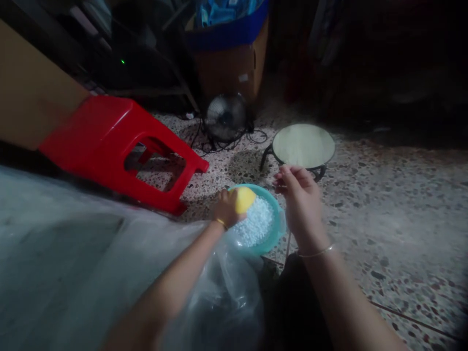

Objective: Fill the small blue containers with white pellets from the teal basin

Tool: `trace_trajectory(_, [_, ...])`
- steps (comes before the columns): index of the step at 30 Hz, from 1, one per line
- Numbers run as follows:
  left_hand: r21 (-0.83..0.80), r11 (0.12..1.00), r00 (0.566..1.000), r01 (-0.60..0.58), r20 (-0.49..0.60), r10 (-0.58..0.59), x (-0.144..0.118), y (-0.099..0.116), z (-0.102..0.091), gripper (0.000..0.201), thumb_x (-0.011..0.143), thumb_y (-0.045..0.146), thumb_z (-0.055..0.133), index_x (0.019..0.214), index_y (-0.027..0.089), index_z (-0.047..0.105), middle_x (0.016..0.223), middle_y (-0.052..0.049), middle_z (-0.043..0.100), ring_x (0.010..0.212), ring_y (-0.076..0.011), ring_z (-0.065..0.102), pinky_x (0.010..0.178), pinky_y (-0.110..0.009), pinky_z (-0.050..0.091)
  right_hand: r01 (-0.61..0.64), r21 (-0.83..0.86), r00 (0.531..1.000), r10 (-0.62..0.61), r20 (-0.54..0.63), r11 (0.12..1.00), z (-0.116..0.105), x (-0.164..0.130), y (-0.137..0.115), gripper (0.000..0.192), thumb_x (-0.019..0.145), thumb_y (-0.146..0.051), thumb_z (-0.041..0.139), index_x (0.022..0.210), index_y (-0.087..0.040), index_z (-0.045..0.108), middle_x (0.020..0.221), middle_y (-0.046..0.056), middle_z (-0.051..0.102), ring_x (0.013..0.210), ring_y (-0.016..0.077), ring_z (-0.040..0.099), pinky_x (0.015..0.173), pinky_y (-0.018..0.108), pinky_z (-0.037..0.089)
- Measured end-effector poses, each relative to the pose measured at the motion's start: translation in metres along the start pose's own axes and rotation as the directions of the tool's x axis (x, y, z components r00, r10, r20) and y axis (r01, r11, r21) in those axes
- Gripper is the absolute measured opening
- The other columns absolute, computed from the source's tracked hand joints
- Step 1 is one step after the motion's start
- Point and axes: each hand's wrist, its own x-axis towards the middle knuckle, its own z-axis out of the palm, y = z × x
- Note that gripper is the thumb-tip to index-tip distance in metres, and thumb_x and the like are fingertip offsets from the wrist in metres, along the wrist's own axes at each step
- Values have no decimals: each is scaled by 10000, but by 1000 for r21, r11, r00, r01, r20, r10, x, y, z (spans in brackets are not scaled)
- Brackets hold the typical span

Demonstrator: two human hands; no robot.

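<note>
My left hand (pixel 227 209) is closed around a smooth, rounded yellow object (pixel 244 200) whose exact kind I cannot make out. It is over the left side of a teal plastic basin (pixel 275 238). Small whitish pellets (pixel 258 222) fill much of the basin. To the right of the rim, my right hand (pixel 300 197) is raised with thumb and fingers drawn together in a pinch. Whatever it may hold is too small or hidden to see. Clear plastic sheeting (pixel 219 292) lies beneath my left forearm and reaches the basin's near edge.
A red plastic stool (pixel 109 141) lies on its side at the left. Beyond the basin are a small fan (pixel 225 117) with cables and a low round-topped stool (pixel 303 145). A cardboard box (pixel 226 68) with blue items stands at the back on the speckled floor (pixel 365 209).
</note>
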Motion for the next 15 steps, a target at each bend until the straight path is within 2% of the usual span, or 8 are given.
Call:
trace_trajectory(5, [136, 968, 976, -212, -14, 216, -25, 8, 5, 977, 581, 387, 780, 1405, 204, 288, 1324, -192, 403, 1150, -363, 411, 935, -464, 371, -2, -6, 1000, 2, -25, 1000, 2, 4, 3, 251, 771, -425, 635, 816, -191, 554, 710, -35, 536, 631, 85, 506, 573, 201, 403])
trace_trajectory(10, [163, 913, 918, -374, -72, 389, -48, 8, 14, 914, 580, 273, 790, 1387, 256, 360, 1327, -168, 431, 1161, -351, 437, 983, -523, 335, 52, -48, 996, -56, -65, 997, 5, -1, 4, 233, 781, -406, 625, 831, -189, 557, 725, -32, 550, 621, 83, 506, 557, 203, 395])
trace_trajectory(12, [106, 934, 916, -341, -188, 355, -60, 6, 4, 871, 603, 275, 775, 1378, 265, 379, 1309, -153, 436, 1177, -348, 431, 1009, -525, 333, 76, -80, 993, -82, -80, 994, 4, -2, 5, 228, 786, -401, 619, 830, -188, 553, 729, -31, 544, 625, 84, 509, 559, 205, 399])
trace_trajectory(14, [-42, 968, 896, -246, -392, 211, -83, 0, -19, 855, 627, 318, 758, 1385, 260, 368, 1319, -146, 404, 1203, -346, 414, 1016, -507, 356, 121, -143, 988, -133, -76, 982, 4, -3, 5, 227, 801, -406, 602, 835, -188, 552, 737, -26, 537, 637, 89, 511, 571, 215, 409])
trace_trajectory(15, [-158, 967, 866, -201, -490, 100, -100, -6, -33, 872, 629, 349, 753, 1396, 253, 348, 1333, -144, 385, 1214, -342, 409, 1009, -491, 379, 154, -191, 984, -169, -60, 969, 5, -5, 6, 230, 813, -414, 587, 844, -188, 555, 744, -22, 537, 649, 95, 515, 585, 224, 419])
